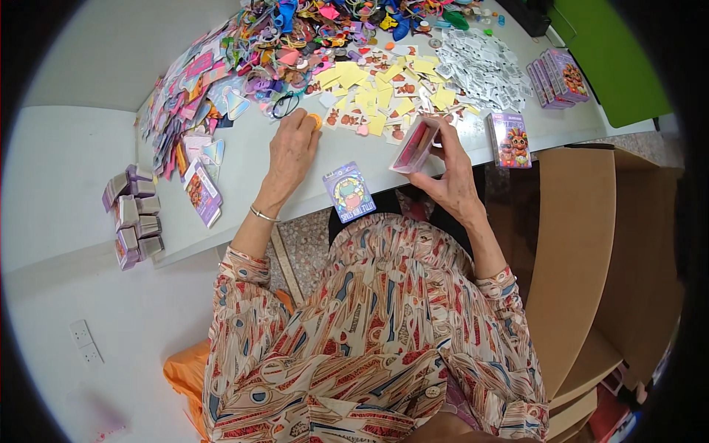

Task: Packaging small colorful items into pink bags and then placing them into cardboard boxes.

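Observation:
My left hand (292, 148) reaches forward over the white table (244, 170), its fingertips pinching a small orange round piece (316, 120) beside a scatter of yellow squares (369, 88) and little printed cards. My right hand (450, 173) holds a small open pink-red box (415, 145) tilted above the table's near edge. A purple printed card (348, 191) lies flat between my two hands.
A closed purple box (510, 139) stands right of my right hand, with more purple boxes (557, 76) at the far right. Colourful toy parts (310, 37) and white packets (484, 70) fill the back. Folded purple cartons (134, 214) are stacked left; brown cardboard boxes (583, 244) stand right.

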The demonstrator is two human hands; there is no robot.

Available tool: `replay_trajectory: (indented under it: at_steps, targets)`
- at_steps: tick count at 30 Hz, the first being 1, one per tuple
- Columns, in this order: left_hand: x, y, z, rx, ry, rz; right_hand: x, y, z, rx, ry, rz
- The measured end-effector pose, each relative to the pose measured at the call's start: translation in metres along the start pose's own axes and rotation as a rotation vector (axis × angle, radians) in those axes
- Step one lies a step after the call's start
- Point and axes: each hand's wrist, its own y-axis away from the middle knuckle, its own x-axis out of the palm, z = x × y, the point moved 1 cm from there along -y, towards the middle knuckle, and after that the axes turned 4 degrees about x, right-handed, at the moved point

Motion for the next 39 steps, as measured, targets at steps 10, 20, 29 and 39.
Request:
replay_trajectory:
  at_steps: [10,20,29,39]
  targets:
    - [-0.052,-0.026,-0.078,0.224,0.211,-0.299,0.001,0.0,0.0,0.032,0.299,-0.027]
    - [-0.041,-0.031,-0.09,0.282,0.303,-0.203,0.005,0.0,0.008,0.059,0.335,0.042]
    - [-0.04,-0.022,-0.084,-0.059,0.711,-0.155,0.004,-0.001,0.005,0.07,0.282,0.025]
    - [-0.039,-0.029,-0.085,-0.123,0.697,-0.137,0.005,0.006,0.008,0.069,0.514,-0.082]
